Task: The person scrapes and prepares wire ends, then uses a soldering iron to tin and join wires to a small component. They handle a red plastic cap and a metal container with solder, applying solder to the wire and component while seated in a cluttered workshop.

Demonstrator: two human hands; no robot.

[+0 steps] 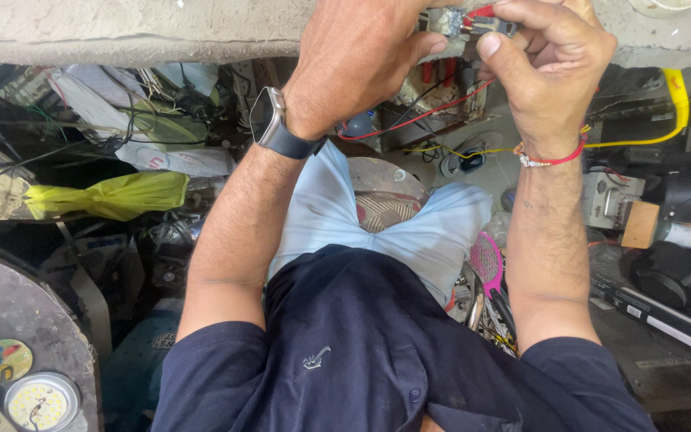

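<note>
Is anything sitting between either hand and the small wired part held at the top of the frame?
Nothing visible does. The left hand and right hand both already pinch the small wired part between their fingertips, above the red wire that trails down from it.

I have one view only, from the camera on the person's head, so nothing is shared with a second view. It looks steeply down the body: the dark shirt (361,352) fills 6 o'clock, very near the lens, and both forearms run up toward 12 o'clock. The left hand (353,64) and right hand (549,72) sit close together at the top edge, partly cut off there, near a pale ledge (121,32). The cluttered floor lies farther off at 9 and 3 o'clock, and a round table (25,312) shows at 8 o'clock.
</note>
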